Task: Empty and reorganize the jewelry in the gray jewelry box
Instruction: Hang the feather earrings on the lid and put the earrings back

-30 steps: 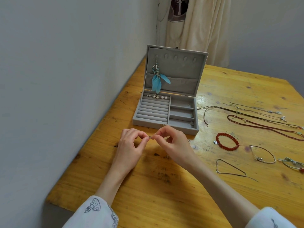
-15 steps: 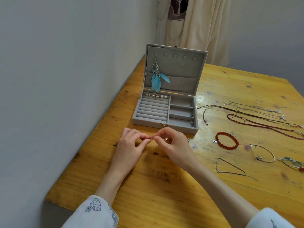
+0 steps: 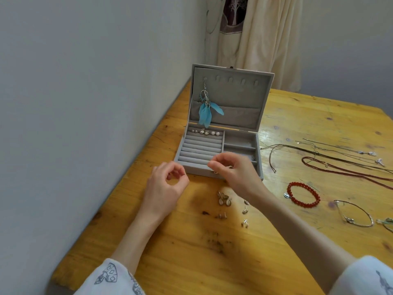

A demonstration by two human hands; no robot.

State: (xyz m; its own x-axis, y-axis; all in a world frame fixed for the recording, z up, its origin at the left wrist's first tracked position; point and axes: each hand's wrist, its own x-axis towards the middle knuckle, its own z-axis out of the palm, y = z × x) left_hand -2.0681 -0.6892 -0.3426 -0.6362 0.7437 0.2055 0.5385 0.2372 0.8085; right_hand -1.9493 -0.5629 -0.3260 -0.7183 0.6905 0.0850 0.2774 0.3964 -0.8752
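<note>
The hands have parted: right hand [image 3: 231, 173], fingertips pinched on something unseen, reaches over the open gray jewelry box [image 3: 217, 145] near the desk's [image 3: 191, 262] left edge; left hand [image 3: 165, 186] curls empty

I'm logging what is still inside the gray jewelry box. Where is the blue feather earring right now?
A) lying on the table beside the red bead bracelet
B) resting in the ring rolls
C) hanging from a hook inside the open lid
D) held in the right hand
C: the blue feather earring hangs from the leftmost hook inside the raised lid of the gray jewelry box, above the ring rolls.
</note>
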